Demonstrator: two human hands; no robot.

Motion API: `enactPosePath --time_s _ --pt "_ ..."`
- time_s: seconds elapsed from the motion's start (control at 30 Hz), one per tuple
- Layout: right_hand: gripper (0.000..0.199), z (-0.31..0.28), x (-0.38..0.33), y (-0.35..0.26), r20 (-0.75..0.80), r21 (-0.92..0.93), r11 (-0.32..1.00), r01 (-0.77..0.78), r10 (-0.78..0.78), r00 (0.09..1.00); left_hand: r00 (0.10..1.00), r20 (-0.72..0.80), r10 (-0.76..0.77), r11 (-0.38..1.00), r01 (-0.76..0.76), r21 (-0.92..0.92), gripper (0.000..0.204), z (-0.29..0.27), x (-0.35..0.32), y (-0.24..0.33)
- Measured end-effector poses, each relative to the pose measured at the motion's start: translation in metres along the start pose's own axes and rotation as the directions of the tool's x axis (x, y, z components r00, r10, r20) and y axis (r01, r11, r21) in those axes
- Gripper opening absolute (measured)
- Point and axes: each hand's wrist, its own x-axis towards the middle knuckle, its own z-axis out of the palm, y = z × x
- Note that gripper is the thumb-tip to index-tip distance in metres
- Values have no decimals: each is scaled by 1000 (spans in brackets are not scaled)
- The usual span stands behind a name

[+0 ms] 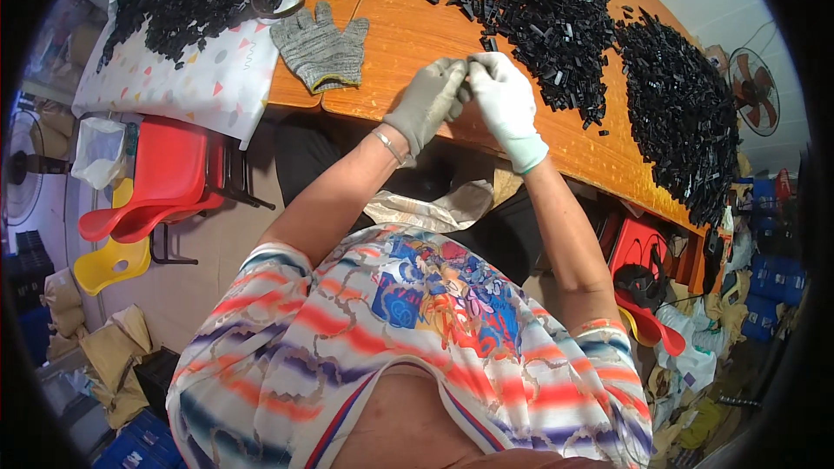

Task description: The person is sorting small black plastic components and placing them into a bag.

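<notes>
My left hand (427, 106), in a grey-coated glove, and my right hand (507, 109), in a white glove, meet over the front edge of the wooden table (395, 43). The fingers of both are closed in a pinch, tips almost touching. Whatever is between them is too small or too hidden to make out. Just beyond my right hand lies a large heap of small black plastic pieces (543, 22), with a few loose ones at its near side. A grey knit glove (321, 48) lies flat to the left of my left hand.
Another black heap (682, 113) spreads along the table's right side. At the far left, more black pieces (195, 13) lie on a white patterned cloth (178, 95). Red chairs (174, 165) stand left; a fan (754, 91) is at right. A pale bag (434, 208) sits below my hands.
</notes>
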Motion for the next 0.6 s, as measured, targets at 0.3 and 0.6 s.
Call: enactPosePath --time_s 0.3,0.6 --pt "33 -30 -2 5 389 601 718 -351 122 913 992 106 -65 979 84 -186 22 -25 -14 -21" --pt "26 -15 -17 1 520 539 748 -388 68 852 960 178 -214 901 265 -345 21 -18 -47 -16"
